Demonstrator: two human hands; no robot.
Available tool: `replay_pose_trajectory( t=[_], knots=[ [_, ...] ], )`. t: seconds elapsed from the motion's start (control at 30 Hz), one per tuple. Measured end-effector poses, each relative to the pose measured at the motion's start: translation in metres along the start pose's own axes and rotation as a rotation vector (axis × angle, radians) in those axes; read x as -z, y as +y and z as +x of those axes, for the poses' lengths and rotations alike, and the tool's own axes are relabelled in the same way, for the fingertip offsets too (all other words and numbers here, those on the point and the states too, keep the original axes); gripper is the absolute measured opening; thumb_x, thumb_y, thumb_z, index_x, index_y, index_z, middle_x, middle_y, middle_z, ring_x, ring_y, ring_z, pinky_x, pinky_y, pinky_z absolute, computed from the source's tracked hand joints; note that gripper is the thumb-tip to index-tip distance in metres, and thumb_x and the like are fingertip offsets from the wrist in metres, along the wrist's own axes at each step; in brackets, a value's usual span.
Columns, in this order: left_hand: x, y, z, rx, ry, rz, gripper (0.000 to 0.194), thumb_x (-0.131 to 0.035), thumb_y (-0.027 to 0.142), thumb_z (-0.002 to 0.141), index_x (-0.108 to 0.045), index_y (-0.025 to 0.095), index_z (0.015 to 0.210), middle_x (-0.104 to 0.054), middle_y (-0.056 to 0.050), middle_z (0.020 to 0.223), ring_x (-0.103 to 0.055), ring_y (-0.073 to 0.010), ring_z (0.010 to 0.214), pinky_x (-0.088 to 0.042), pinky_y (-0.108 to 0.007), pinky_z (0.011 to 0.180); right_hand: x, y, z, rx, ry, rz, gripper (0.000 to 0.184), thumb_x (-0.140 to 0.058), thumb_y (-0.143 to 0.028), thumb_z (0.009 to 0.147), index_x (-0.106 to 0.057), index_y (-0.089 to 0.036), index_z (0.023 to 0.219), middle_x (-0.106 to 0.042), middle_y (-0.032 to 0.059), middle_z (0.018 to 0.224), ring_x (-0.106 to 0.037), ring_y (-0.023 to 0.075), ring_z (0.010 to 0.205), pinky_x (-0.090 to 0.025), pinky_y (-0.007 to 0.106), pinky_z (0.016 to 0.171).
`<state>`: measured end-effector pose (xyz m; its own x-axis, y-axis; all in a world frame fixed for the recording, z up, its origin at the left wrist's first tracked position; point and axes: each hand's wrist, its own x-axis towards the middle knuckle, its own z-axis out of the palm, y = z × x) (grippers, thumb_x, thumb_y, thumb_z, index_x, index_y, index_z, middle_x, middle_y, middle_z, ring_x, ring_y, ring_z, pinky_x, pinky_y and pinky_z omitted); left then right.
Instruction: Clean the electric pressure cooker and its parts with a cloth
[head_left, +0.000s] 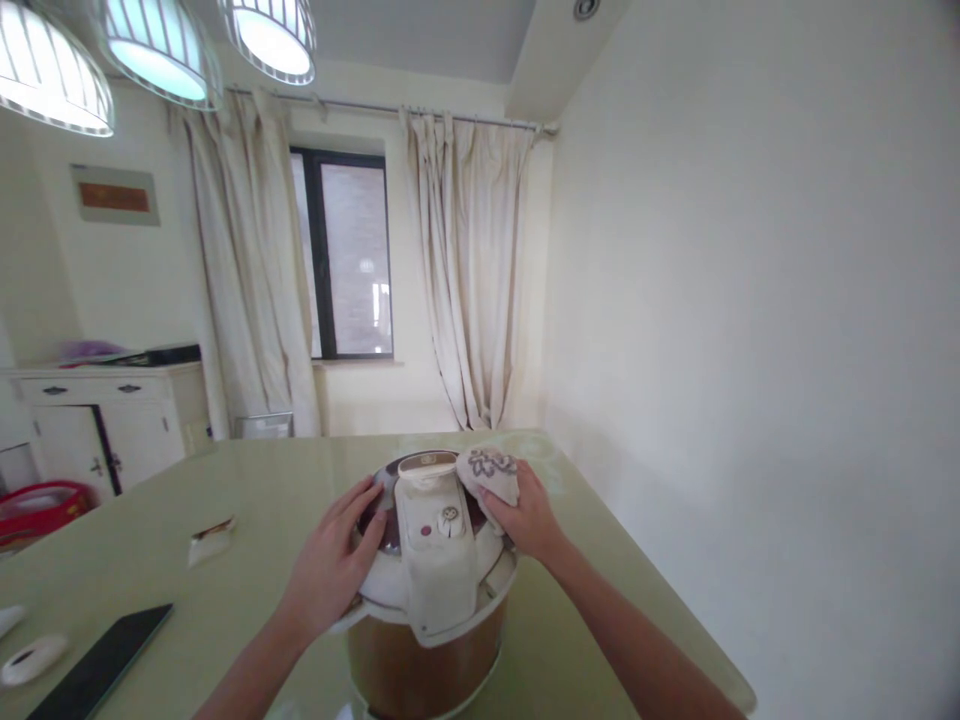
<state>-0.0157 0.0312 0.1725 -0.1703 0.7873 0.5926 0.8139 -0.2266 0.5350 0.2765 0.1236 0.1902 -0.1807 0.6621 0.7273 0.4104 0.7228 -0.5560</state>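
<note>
A white electric pressure cooker [442, 590] with a brown body stands upright on the table close in front of me, its lid [435, 565] on top. The lid carries a handle, a small round valve [449, 517] and a red button. My left hand [337, 560] lies against the lid's left side, fingers stretched out and apart. In my right hand [529, 510] is a pale cloth [487, 475] with a dark stitched pattern, pressed to the right side of the lid near the handle. The cloth hides part of the lid's right edge.
The pale green table [277, 560] reaches back toward the curtains. On its left lie a dark flat tablet-like slab [105, 660], a white rounded object [34, 660] and a small white packet [210, 540]. A wall [750, 350] rises along the right; a white cabinet [142, 430] stands far left.
</note>
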Motion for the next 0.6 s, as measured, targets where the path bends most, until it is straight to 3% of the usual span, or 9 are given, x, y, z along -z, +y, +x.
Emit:
replay_pose_trajectory(
  t=[0.3,0.6],
  knots=[
    [-0.007,-0.004,-0.004,0.002,0.046,0.001,0.055,-0.049,0.057,0.099,-0.071,0.025,0.137,-0.063,-0.007,0.152,-0.059,-0.0275,0.141,-0.043,-0.048,0.123,-0.005,0.011,-0.007,0.074,0.056,0.030,0.043,-0.071,-0.025,0.081,-0.074,-0.026,0.125,-0.075,0.0098,0.124,-0.067,0.0319,0.121,-0.053,0.051,0.109],
    [-0.005,0.013,0.003,0.007,-0.014,0.044,0.058,-0.043,0.048,0.099,-0.069,0.014,0.139,-0.060,-0.015,0.154,-0.055,-0.0300,0.144,-0.041,-0.049,0.124,-0.009,0.005,-0.007,-0.150,0.081,-0.035,0.044,-0.075,-0.043,0.081,-0.073,-0.022,0.120,-0.075,0.0113,0.121,-0.067,0.0338,0.118,-0.051,0.055,0.108]
  ],
)
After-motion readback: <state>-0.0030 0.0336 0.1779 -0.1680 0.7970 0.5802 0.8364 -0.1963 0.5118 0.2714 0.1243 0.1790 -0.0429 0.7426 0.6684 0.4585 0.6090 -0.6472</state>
